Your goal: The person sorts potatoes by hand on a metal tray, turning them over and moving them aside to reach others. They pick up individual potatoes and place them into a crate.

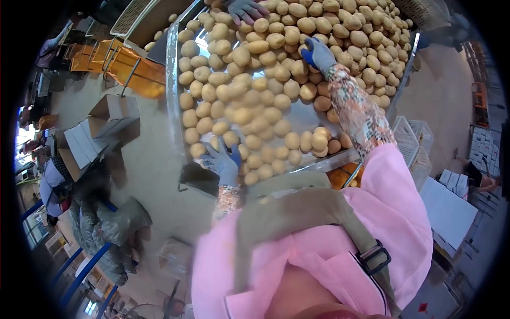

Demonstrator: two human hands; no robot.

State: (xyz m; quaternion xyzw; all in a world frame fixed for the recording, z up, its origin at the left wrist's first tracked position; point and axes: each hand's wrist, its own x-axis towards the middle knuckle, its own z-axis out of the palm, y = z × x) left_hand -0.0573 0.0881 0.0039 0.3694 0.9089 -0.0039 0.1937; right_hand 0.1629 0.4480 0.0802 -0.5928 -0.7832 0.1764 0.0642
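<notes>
Many potatoes lie on a metal-rimmed table, piled thickest at the back right. My left hand, in a grey and blue glove, rests at the near left edge of the potatoes with its fingers spread. My right hand, gloved the same way, reaches over the far middle of the pile, fingers apart and touching potatoes. A co-worker's gloved hand is on the potatoes at the far edge. Bare metal shows between the potatoes near the centre right.
An open cardboard box stands on the floor at left, near orange sacks on a frame. White plastic baskets are right of the table. A dark bin sits below my left hand, and a beige crate stands at the back left.
</notes>
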